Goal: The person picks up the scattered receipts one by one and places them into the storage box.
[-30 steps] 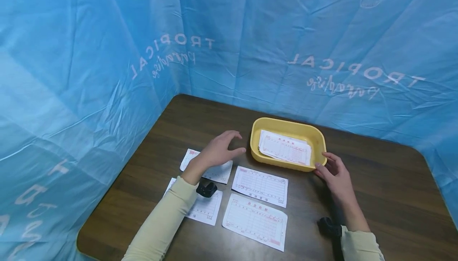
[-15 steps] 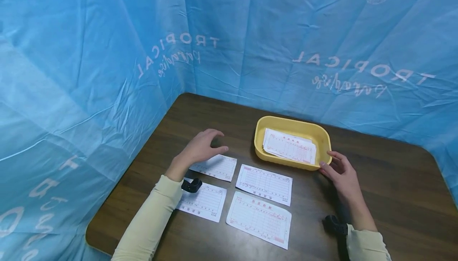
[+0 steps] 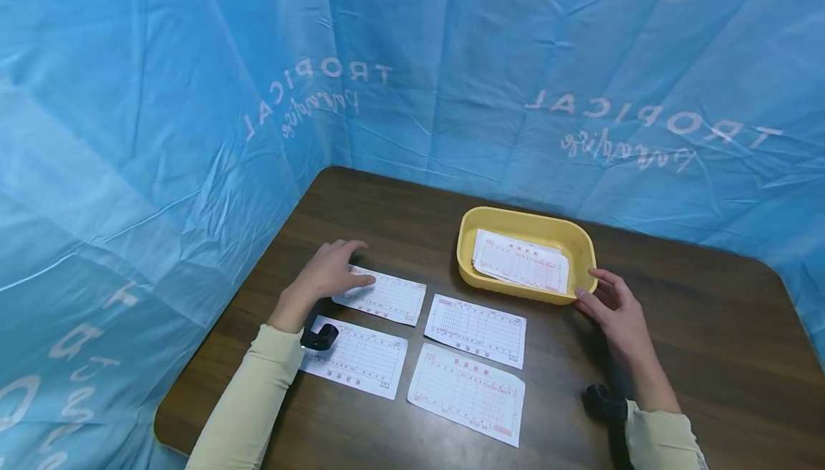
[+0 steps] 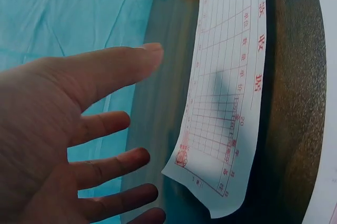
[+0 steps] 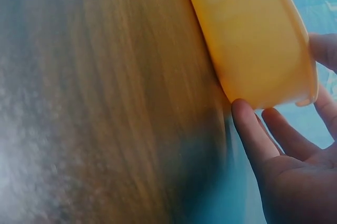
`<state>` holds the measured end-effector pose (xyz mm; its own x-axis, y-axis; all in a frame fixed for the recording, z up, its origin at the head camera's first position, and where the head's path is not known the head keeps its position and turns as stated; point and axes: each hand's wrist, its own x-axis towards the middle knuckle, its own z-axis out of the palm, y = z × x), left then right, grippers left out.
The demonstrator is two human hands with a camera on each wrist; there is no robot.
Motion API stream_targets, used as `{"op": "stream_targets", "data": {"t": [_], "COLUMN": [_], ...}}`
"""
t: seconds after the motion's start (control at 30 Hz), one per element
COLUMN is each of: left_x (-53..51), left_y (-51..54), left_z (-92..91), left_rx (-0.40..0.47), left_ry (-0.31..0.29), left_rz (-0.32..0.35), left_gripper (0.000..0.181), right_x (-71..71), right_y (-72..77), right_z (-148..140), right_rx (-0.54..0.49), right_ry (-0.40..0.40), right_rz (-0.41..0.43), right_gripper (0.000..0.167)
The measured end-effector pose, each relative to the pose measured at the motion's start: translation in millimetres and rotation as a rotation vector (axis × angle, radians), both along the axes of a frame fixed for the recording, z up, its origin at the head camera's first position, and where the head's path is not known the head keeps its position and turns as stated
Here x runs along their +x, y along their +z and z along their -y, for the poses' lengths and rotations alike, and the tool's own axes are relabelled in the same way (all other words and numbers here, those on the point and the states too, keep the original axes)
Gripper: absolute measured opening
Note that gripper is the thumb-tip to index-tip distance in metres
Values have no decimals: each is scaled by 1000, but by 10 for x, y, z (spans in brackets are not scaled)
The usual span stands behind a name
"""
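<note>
My left hand (image 3: pixel 325 269) hovers at the left end of the far-left printed receipt slip (image 3: pixel 389 298). In the left wrist view its fingers spread beside that slip (image 4: pixel 224 77), whose near corner curls; a gap shows between them. My right hand (image 3: pixel 619 319) grips the front right corner of a yellow plastic basin (image 3: pixel 515 293), thumb at the rim, other fingers against the outside. The right wrist view shows fingertips touching the basin's wall (image 5: pixel 258 50) low down. Inside the basin lies a small stack of receipt slips (image 3: pixel 520 261).
Three more slips lie flat: one near left (image 3: pixel 367 362), one far right (image 3: pixel 477 332) and one near right (image 3: pixel 467 395). They rest on a dark wooden table (image 3: pixel 554 420). Blue printed cloth (image 3: pixel 451 97) hangs behind and left of it.
My left hand has moved left, away from the basin, to the left end of the far-left slip, uncovering more of the slips. The right hand has stayed on the basin's corner.
</note>
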<state>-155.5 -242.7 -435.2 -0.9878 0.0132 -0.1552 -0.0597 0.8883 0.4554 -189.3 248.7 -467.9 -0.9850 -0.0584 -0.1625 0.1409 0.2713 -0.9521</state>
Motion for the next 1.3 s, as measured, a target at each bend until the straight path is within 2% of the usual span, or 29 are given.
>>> {"op": "stream_targets", "data": {"t": [0.27, 0.37, 0.5, 0.67, 0.87, 1.0, 1.3], "left_x": [39, 64, 124, 137, 109, 112, 119], "left_y": [16, 0, -51, -111, -135, -156, -167], "left_z": [62, 98, 170, 194, 147, 134, 140], "left_rx": [-14, -9, -37, -68, -110, -79, 13], "left_ry": [8, 8, 50, 66, 78, 77, 99], "left_rz": [55, 57, 60, 59, 72, 78, 80], "left_gripper": [76, 79, 84, 82, 65, 57, 56], "right_x": [-11, 0, 43, 61, 14, -8, 17], "right_y": [5, 14, -15, -46, -25, -26, -13], "right_z": [-20, -18, 21, 12, -20, -9, 2], "right_rx": [43, 114, 172, 138, 91, 58, 88], "right_ry": [11, 13, 33, 21, 16, 8, 2], "right_rz": [3, -11, -19, -32, -50, -64, -49], "right_gripper": [67, 69, 73, 71, 66, 63, 67]}}
